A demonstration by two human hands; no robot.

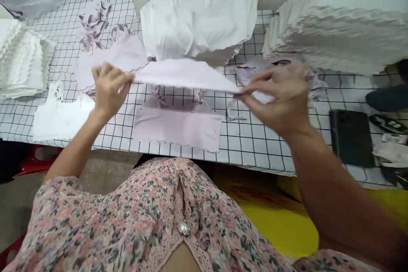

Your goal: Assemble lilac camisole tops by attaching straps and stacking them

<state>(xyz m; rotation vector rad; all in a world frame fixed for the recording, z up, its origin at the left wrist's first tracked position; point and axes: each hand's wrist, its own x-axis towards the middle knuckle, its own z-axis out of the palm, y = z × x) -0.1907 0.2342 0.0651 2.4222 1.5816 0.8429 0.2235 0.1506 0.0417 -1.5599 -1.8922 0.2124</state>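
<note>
My left hand (108,87) pinches the left end of a pale lilac fabric piece (181,74), and my right hand (277,97) pinches its right end. The piece is held stretched flat above the table. Directly under it a second pale lilac garment (177,129) with thin straps lies flat on the checked tablecloth (248,140), near the front edge. Both hands are closed on the held cloth.
A white garment pile (197,17) sits behind the held piece. Tall stacks of white scalloped cloth stand at right (338,21) and left (22,57). A white top (60,117) lies front left. A dark phone (350,136) and lilac scraps (95,21) rest on the table.
</note>
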